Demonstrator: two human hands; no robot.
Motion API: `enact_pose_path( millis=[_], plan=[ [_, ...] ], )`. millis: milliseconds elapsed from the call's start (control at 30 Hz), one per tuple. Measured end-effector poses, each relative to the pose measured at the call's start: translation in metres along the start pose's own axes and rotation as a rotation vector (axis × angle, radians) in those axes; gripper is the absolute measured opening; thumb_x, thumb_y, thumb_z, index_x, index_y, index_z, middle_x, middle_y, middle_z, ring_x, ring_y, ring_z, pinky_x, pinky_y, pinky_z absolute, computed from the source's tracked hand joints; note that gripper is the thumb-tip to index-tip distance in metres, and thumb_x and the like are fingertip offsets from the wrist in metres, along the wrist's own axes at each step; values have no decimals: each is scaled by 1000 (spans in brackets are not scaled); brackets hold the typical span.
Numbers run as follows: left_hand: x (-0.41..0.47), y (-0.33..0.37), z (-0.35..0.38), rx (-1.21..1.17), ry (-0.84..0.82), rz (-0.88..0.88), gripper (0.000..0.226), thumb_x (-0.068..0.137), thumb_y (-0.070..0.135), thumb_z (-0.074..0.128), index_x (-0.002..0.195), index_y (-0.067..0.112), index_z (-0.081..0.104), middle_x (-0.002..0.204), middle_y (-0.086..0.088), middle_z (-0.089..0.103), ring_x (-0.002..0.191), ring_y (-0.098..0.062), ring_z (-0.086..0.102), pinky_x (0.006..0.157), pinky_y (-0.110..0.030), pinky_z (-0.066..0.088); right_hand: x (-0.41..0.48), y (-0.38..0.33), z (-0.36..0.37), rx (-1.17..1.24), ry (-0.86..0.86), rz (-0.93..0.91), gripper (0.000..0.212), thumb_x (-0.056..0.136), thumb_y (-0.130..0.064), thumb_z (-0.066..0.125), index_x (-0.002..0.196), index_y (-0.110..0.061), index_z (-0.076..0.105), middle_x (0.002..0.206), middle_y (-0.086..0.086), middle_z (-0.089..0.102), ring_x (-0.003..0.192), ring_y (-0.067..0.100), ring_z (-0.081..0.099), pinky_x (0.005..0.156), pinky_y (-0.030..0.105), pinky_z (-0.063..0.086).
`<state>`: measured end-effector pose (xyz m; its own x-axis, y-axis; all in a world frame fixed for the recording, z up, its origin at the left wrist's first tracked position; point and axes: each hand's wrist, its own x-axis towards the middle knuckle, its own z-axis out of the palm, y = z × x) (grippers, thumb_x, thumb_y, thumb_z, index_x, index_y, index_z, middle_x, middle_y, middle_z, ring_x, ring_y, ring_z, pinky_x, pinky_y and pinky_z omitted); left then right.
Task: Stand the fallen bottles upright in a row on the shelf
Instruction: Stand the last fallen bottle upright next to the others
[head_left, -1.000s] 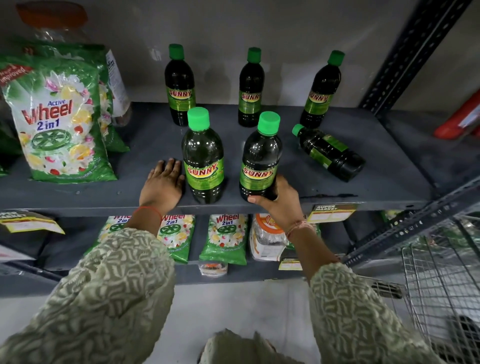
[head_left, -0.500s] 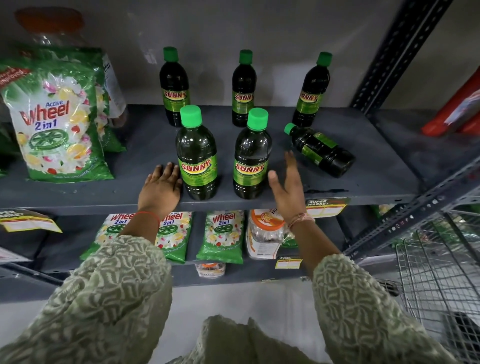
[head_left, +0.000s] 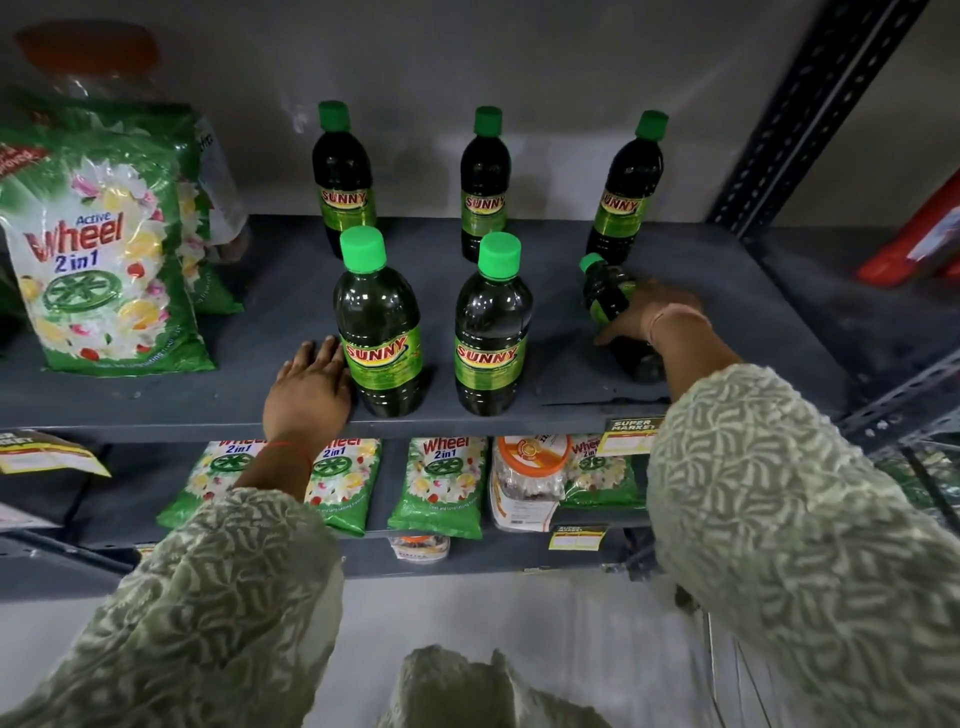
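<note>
On the grey shelf (head_left: 260, 332) three dark Sunny bottles with green caps stand at the back: back left bottle (head_left: 342, 176), back middle bottle (head_left: 484, 182), back right bottle (head_left: 626, 187). Two more stand near the front edge: front left bottle (head_left: 378, 325) and front middle bottle (head_left: 492, 327). One fallen bottle (head_left: 605, 296) lies on its side at the right, cap pointing back-left. My right hand (head_left: 649, 317) is wrapped over its body. My left hand (head_left: 309, 392) rests flat on the shelf, fingers apart, just left of the front left bottle.
Green Wheel detergent bags (head_left: 104, 260) stand at the shelf's left. The lower shelf holds more Wheel bags (head_left: 439, 486) and a jar with an orange lid (head_left: 530, 480). A perforated steel upright (head_left: 810, 109) bounds the right side. Red packaging (head_left: 919, 244) lies further right.
My right hand let go of the front middle bottle, moved right and back, and closed over the fallen bottle. My left hand has stayed put.
</note>
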<state>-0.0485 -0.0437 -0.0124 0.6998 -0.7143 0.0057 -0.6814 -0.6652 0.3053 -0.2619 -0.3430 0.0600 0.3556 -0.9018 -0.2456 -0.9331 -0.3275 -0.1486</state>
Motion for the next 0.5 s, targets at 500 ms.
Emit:
enact_pose_path(
  millis=[500],
  plan=[
    [-5, 6, -4, -35, 63, -24, 48, 93, 18, 33, 141, 15, 29, 153, -9, 28, 144, -25, 19, 119, -40, 18, -27, -40, 54, 900, 671, -233, 93, 58, -41, 82, 126, 3, 38, 122, 22, 52, 109, 35, 46, 90, 35, 37]
  ],
)
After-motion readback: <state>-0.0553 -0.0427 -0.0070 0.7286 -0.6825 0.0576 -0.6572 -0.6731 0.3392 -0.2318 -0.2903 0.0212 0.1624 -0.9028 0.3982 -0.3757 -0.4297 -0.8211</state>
